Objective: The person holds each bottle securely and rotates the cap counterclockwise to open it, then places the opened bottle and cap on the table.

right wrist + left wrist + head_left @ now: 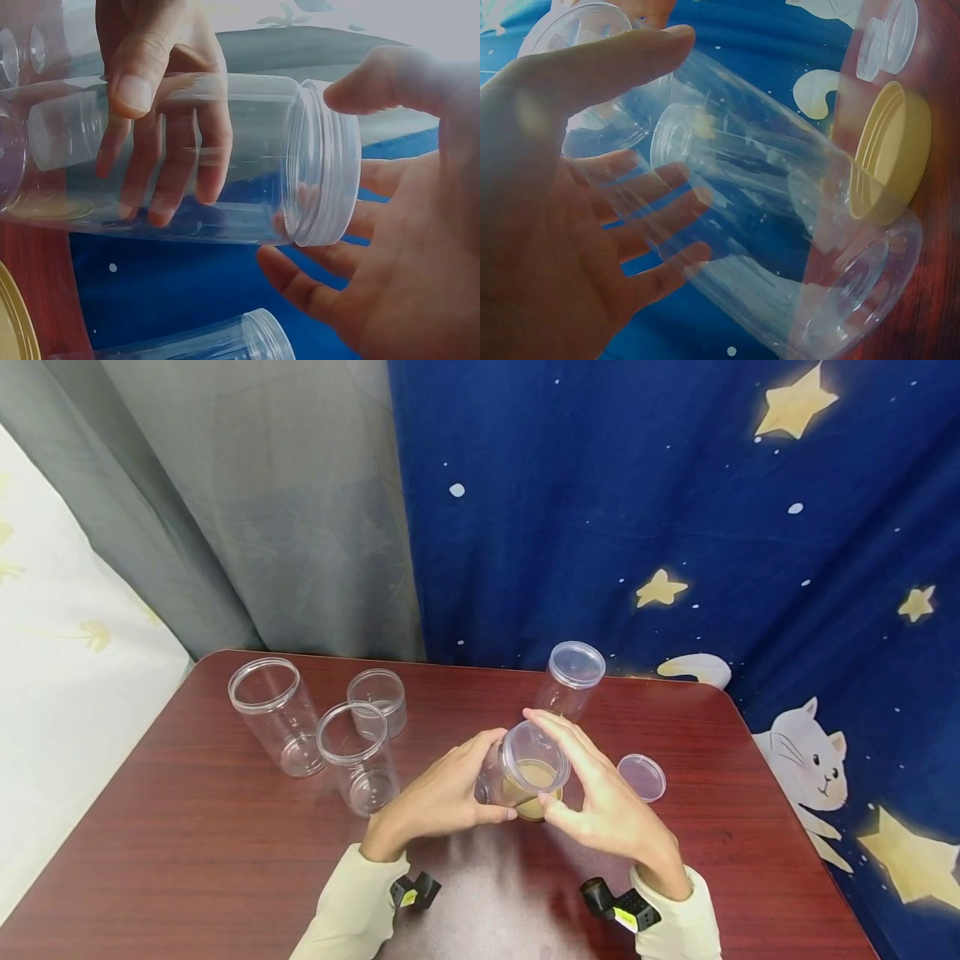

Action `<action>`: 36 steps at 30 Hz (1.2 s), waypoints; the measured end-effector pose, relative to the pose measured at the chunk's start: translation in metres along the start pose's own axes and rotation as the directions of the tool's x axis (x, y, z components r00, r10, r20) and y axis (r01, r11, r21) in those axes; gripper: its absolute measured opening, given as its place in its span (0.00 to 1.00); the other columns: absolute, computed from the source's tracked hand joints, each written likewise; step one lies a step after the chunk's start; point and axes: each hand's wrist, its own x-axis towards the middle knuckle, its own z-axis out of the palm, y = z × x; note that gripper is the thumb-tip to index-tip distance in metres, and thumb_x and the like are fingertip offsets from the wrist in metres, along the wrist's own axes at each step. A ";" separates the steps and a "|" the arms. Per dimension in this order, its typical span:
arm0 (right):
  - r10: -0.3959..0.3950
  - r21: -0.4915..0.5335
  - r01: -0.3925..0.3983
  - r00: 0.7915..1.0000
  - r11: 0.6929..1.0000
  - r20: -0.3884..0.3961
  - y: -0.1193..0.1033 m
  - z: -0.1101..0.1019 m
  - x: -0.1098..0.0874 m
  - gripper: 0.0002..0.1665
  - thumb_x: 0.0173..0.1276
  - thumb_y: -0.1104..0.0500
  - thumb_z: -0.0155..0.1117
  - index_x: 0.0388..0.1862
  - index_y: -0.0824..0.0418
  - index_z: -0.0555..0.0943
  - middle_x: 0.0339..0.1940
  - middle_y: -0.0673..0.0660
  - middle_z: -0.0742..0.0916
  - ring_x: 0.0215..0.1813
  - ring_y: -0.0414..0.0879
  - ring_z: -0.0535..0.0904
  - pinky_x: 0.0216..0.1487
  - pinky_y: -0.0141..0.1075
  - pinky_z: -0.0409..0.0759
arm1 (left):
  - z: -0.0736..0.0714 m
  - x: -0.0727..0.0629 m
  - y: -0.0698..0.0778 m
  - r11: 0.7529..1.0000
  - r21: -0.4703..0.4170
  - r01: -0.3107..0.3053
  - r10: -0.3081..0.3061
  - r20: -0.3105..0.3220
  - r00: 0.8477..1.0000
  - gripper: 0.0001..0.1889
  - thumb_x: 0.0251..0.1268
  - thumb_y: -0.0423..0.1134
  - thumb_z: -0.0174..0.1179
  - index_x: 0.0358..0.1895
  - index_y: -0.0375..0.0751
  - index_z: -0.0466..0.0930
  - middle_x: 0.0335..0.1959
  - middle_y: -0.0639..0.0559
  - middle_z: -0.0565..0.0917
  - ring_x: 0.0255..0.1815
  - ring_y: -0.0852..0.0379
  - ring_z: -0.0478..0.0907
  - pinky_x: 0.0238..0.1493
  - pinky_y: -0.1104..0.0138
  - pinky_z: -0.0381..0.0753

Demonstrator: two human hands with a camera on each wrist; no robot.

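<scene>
Between both hands is a tall clear plastic jar [255, 161], tilted above the table, with a clear screw lid [334, 172] on its mouth. My left hand [446, 789] grips the jar's body, thumb on one side and fingers on the other, as the right wrist view shows. Around the clear lid curl the thumb and fingers of my right hand [600, 797]. A gold lid [892, 154] lies on the table past the jar's base; in the head view it is partly seen through the clear plastic.
Two tall lidless jars [296, 752] [371, 789] and a short clear jar [390, 714] stand at the left. Behind my right hand stands a lidded jar [576, 667]. One loose clear lid [642, 777] lies at the right on the brown table [187, 843]. Curtains [525, 527] hang behind.
</scene>
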 end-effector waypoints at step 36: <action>0.061 -0.322 -0.143 0.965 0.936 -0.254 -0.005 0.015 0.003 0.42 0.57 0.41 0.75 0.66 0.57 0.75 0.63 0.52 0.79 0.63 0.47 0.76 0.62 0.47 0.75 | 0.005 0.003 -0.004 0.991 0.124 -0.044 0.053 -0.070 0.996 0.46 0.47 0.52 0.76 0.70 0.44 0.63 0.59 0.51 0.77 0.61 0.56 0.73 0.63 0.54 0.72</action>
